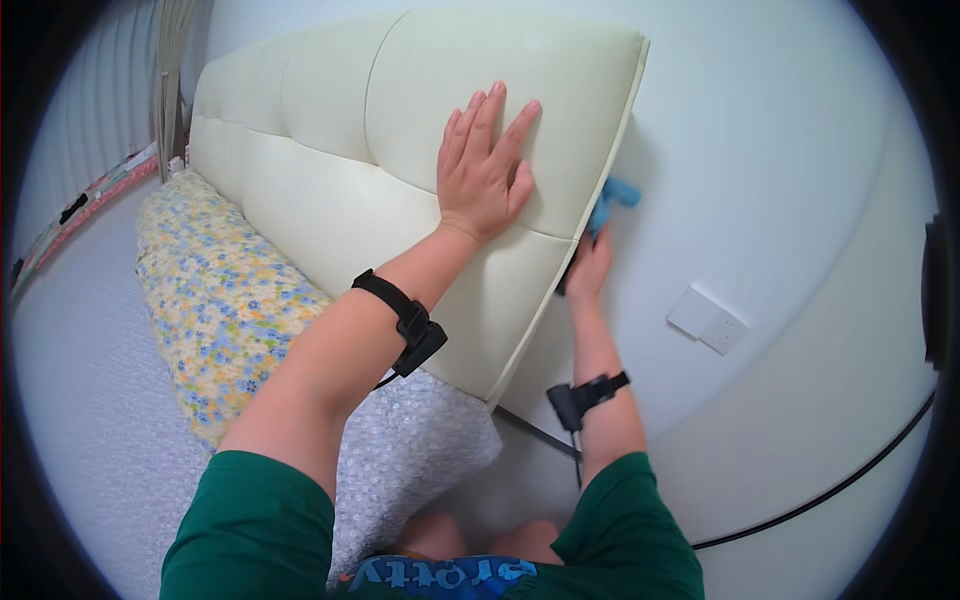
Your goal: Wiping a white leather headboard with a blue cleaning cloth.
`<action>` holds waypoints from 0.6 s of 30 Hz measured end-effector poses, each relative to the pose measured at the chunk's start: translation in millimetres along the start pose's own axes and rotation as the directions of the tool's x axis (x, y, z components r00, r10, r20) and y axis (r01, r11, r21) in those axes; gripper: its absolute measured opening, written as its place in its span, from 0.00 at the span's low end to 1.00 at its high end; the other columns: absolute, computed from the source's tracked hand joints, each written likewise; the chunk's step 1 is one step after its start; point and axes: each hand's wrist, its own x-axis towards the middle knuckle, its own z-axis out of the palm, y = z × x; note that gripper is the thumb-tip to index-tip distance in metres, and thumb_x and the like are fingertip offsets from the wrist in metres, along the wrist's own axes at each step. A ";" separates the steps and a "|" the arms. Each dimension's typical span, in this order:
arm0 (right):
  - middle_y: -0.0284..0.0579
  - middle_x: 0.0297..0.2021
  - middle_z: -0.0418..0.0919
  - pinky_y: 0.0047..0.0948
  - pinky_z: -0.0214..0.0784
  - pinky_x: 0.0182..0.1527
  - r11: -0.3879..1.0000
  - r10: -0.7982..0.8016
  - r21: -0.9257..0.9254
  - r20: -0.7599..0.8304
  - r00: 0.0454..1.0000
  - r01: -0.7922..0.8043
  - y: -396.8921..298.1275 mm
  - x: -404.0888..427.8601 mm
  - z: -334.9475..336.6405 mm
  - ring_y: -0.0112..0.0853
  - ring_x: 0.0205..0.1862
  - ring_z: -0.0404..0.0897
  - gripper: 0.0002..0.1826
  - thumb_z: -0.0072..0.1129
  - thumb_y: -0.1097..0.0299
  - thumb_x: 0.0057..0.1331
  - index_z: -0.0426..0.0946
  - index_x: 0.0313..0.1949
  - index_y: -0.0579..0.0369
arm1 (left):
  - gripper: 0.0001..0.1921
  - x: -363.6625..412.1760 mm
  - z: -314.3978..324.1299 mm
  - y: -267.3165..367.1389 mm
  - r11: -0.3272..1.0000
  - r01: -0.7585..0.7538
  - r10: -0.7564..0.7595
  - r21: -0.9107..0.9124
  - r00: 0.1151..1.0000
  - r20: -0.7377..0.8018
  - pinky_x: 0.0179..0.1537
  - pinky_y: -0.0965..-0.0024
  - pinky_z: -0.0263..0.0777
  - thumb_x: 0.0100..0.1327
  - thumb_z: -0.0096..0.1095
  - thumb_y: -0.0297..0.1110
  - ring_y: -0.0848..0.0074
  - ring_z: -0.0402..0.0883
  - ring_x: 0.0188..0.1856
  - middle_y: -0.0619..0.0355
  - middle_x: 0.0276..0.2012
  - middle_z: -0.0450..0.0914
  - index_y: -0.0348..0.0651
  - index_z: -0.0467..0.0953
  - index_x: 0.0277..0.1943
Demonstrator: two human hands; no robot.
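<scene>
My left hand (484,169) lies flat, fingers apart, on the front of a cream padded headboard (322,180). At the headboard's right edge, my right hand (591,262) reaches into the gap before the wall, partly hidden by that edge. It grips a light blue cloth (619,195), whose end sticks out above the fingers. Something dark shows beside the right palm; what it is cannot be told. Both forearms wear black straps with small black devices and cables.
A floral pillow (225,300) leans against the headboard on a bed with a pale patterned sheet (97,360). A white wall (750,187) with a socket and plate (707,319) stands at right. A black cable (817,499) curves at lower right. A curtain (172,75) hangs at upper left.
</scene>
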 end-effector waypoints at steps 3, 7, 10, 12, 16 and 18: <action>0.51 0.62 0.77 0.32 0.61 0.67 0.977 0.026 -0.211 0.014 1.000 -0.022 29.6 -82.2 -18.0 0.33 0.64 0.73 0.23 0.48 0.71 0.76 0.69 0.68 0.62 | 0.33 1.4 0.4 1.3 1.000 0.009 -0.009 -0.027 1.000 -0.005 0.75 0.49 0.53 0.60 0.52 0.35 0.56 0.64 0.74 0.52 0.76 0.64 0.60 0.74 0.71; 0.48 0.62 0.77 0.33 0.62 0.68 0.926 0.347 -0.206 0.129 0.929 -0.317 4.3 -170.2 -46.3 0.34 0.62 0.76 0.23 0.52 0.69 0.77 0.69 0.68 0.64 | 0.34 0.6 -7.4 -1.5 0.999 0.020 -0.019 -0.033 0.999 0.042 0.76 0.48 0.52 0.61 0.52 0.35 0.57 0.61 0.76 0.53 0.78 0.60 0.63 0.70 0.73; 0.45 0.59 0.78 0.31 0.64 0.66 0.851 0.511 0.094 0.074 0.856 -0.516 -25.6 -174.3 -64.5 0.31 0.59 0.76 0.20 0.49 0.68 0.78 0.71 0.65 0.64 | 0.34 -4.0 -3.0 1.0 0.998 0.060 -0.059 -0.004 0.992 0.107 0.78 0.49 0.48 0.66 0.53 0.39 0.58 0.55 0.79 0.55 0.80 0.54 0.65 0.63 0.77; 0.45 0.56 0.79 0.30 0.66 0.64 0.908 0.320 0.327 -0.143 0.937 -0.261 -90.6 -142.4 -44.7 0.29 0.57 0.76 0.18 0.47 0.69 0.79 0.71 0.63 0.64 | 0.34 -10.5 -10.8 0.4 0.996 0.090 -0.086 -0.023 0.984 0.153 0.78 0.49 0.46 0.68 0.53 0.43 0.59 0.53 0.80 0.56 0.81 0.52 0.65 0.61 0.78; 0.48 0.62 0.75 0.36 0.62 0.67 0.976 -0.209 -0.086 -0.106 0.972 0.200 -162.8 -69.1 -20.9 0.34 0.63 0.74 0.19 0.49 0.68 0.78 0.71 0.64 0.62 | 0.36 -27.1 -23.5 5.7 0.993 0.112 -0.098 -0.041 0.961 0.257 0.79 0.48 0.42 0.71 0.54 0.54 0.59 0.47 0.82 0.55 0.82 0.47 0.66 0.56 0.80; 0.55 0.70 0.68 0.43 0.53 0.74 0.645 -0.627 -0.426 0.181 0.758 0.635 -182.0 -28.0 16.3 0.45 0.73 0.65 0.25 0.55 0.66 0.74 0.70 0.68 0.59 | 0.37 -35.5 -28.4 3.6 0.994 0.103 -0.086 -0.048 0.959 0.270 0.79 0.48 0.41 0.71 0.55 0.56 0.58 0.47 0.82 0.54 0.82 0.47 0.63 0.56 0.80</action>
